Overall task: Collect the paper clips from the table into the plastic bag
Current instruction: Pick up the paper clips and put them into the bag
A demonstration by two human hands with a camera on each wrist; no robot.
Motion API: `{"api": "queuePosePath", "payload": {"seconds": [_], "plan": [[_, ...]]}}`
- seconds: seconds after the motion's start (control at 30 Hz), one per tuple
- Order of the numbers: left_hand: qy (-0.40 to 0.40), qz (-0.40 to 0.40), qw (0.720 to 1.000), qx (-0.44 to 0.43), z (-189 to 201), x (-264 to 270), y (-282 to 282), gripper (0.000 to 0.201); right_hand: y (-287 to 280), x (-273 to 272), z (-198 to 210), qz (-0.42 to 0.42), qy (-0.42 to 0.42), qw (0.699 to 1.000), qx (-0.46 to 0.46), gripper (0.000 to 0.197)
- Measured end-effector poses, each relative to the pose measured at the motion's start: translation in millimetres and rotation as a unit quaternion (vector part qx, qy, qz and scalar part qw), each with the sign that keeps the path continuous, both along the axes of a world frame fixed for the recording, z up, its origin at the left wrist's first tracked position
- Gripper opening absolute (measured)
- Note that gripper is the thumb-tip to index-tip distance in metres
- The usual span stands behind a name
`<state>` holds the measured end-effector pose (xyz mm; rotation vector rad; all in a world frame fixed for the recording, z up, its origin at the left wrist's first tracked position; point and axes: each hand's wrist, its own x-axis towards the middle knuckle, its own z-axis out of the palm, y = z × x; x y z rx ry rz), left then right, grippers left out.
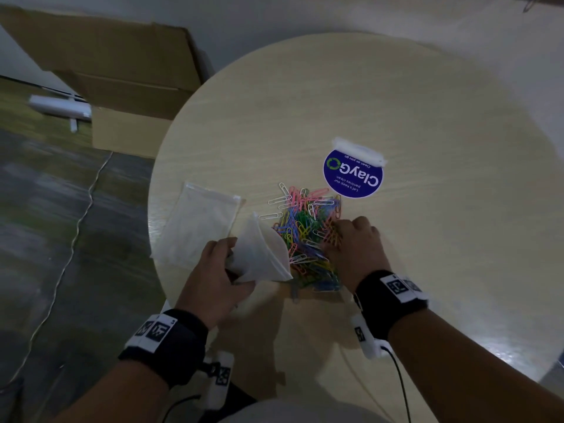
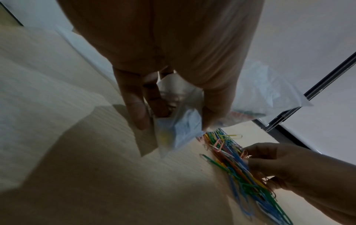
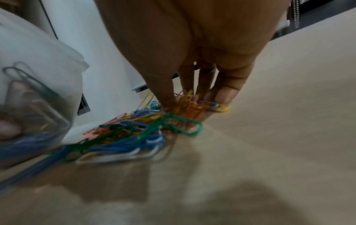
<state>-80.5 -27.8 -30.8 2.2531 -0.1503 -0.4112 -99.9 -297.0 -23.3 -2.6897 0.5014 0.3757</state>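
Note:
A heap of coloured paper clips (image 1: 308,236) lies on the round pale table (image 1: 427,117), near its front. My left hand (image 1: 225,264) grips a clear plastic bag (image 1: 264,254) just left of the heap, with the bag's mouth facing the clips. In the left wrist view the thumb and fingers of that hand (image 2: 175,121) pinch the crumpled bag (image 2: 179,134). A few clips show through the bag (image 3: 38,91). My right hand (image 1: 341,236) is on the heap's right side. Its thumb and fingers (image 3: 190,100) pinch a cluster of orange clips (image 3: 185,105).
A second clear bag (image 1: 198,224) lies flat on the table, left of the held one. A round blue sticker (image 1: 352,174) is taped down beyond the heap. An open cardboard box (image 1: 122,87) stands on the floor at the far left, with a cable (image 1: 76,227) trailing nearby.

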Motion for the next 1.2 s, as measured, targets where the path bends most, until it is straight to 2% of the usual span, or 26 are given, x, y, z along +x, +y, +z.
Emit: {"api": "queuePosePath", "payload": {"seconds": [0.07, 0.2, 0.3, 0.4, 0.67, 0.77, 0.87, 1.0, 1.1, 1.2], "plan": [[-0.003, -0.003, 1.000, 0.002, 0, 1, -1, 0.074, -2, -1, 3, -0.001, -0.009, 1.000, 0.025, 0.042], [-0.006, -0.010, 1.000, 0.010, 2, 2, -3, 0.072, -10, -5, 7, -0.030, -0.029, 0.997, 0.058, 0.044], [-0.008, -0.018, 1.000, 0.019, 4, 3, -6, 0.071, -10, -7, 4, -0.084, -0.021, 0.996, 0.029, 0.050], [-0.014, -0.025, 0.999, 0.022, 5, 4, -9, 0.071, -5, -5, 0, -0.051, -0.017, 0.999, 0.003, 0.043], [0.001, -0.041, 0.999, 0.026, 10, 6, -14, 0.069, -10, -1, 2, -0.044, -0.029, 0.996, 0.073, 0.029], [-0.004, -0.041, 0.999, 0.029, 10, 7, -15, 0.069, -16, -5, 17, -0.044, -0.046, 0.995, 0.081, 0.020], [0.008, -0.045, 0.999, 0.025, 11, 9, -16, 0.069, -19, -10, 45, -0.042, -0.098, 0.990, 0.094, 0.017], [0.013, -0.044, 0.998, 0.034, 11, 11, -19, 0.071, -6, -10, 89, -0.031, -0.146, 0.975, 0.163, 0.016], [0.007, -0.039, 0.999, 0.032, 10, 12, -21, 0.070, 14, -6, 103, 0.008, -0.147, 0.968, 0.202, 0.014], [0.009, -0.043, 0.999, 0.031, 8, 12, -22, 0.070, 35, 1, 101, 0.068, -0.140, 0.970, 0.188, 0.012]]}}
